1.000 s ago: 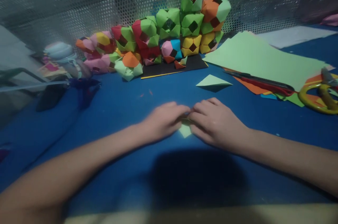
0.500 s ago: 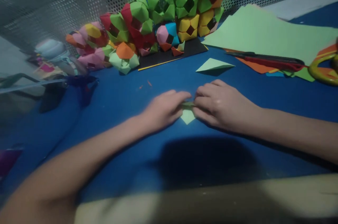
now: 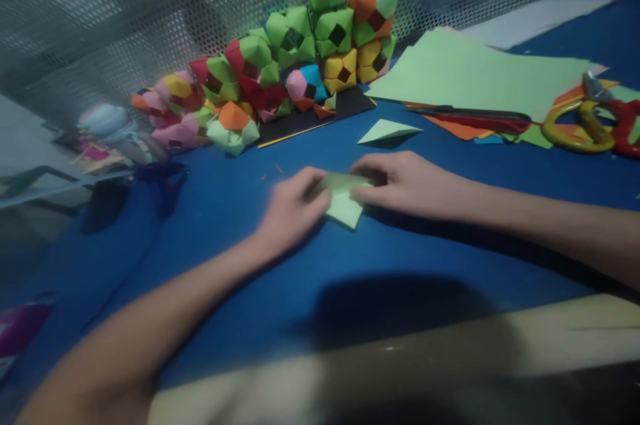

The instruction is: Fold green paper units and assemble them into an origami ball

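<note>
A small piece of folded light green paper (image 3: 346,206) is held between my two hands, close to the blue tabletop. My left hand (image 3: 295,208) pinches its left edge, thumb in front and fingers behind. On the other side, my right hand (image 3: 393,181) grips the right edge, its thumb lying on the paper's front. The upper part of the paper looks darker and tilted, and the lower part ends in a blunt point. Just beyond my right hand lies another folded green paper piece (image 3: 389,132), untouched.
Colourful origami balls (image 3: 290,38) are stacked at the back on a black sheet (image 3: 300,126), before a perforated panel (image 3: 200,5). At right lie green paper sheets (image 3: 470,71), dark-and-red scissors (image 3: 480,118) and yellow-handled scissors (image 3: 555,135). A blue glue gun (image 3: 163,181) lies left.
My hands have moved apart slightly and the paper between them shows more of its surface, tilted up. The camera view has shifted, bringing more of the scissors at right into sight.
</note>
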{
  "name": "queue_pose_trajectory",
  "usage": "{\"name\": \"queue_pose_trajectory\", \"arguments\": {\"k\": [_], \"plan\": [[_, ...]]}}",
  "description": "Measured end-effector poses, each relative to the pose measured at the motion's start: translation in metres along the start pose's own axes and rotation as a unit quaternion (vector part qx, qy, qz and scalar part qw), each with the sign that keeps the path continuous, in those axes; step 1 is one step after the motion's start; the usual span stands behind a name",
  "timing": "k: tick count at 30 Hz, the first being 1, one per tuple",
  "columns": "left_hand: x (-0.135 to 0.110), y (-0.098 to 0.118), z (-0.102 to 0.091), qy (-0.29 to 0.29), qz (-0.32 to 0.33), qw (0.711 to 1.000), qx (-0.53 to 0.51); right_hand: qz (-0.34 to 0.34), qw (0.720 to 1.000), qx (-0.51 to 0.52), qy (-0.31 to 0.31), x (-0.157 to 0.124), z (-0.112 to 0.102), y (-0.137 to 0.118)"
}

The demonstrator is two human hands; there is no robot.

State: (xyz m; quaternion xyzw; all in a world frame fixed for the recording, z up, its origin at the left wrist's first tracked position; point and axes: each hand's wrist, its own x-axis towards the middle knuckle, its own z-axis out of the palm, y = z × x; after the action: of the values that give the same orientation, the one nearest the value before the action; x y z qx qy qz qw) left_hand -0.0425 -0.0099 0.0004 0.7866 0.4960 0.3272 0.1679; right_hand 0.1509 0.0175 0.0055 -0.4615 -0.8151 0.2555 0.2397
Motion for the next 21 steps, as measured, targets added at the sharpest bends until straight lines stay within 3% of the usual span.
{"name": "queue_pose_trajectory", "arguments": {"k": [3, 7, 13, 21], "plan": [[-0.002, 0.006, 0.002, 0.034, -0.09, 0.993, -0.067, 0.04, 0.998, 0.043, 0.023, 0.0, -0.003, -0.006], [-0.006, 0.013, 0.005, 0.029, -0.173, 0.976, -0.128, 0.057, 0.993, 0.107, -0.009, 0.0, -0.009, -0.009], [-0.005, 0.015, 0.004, 0.02, -0.135, 0.985, -0.101, 0.001, 0.996, 0.083, -0.03, 0.0, -0.013, -0.007], [0.0, 0.007, 0.001, -0.039, -0.103, 0.993, -0.045, -0.074, 0.996, 0.018, -0.037, -0.004, 0.006, 0.005]]}}
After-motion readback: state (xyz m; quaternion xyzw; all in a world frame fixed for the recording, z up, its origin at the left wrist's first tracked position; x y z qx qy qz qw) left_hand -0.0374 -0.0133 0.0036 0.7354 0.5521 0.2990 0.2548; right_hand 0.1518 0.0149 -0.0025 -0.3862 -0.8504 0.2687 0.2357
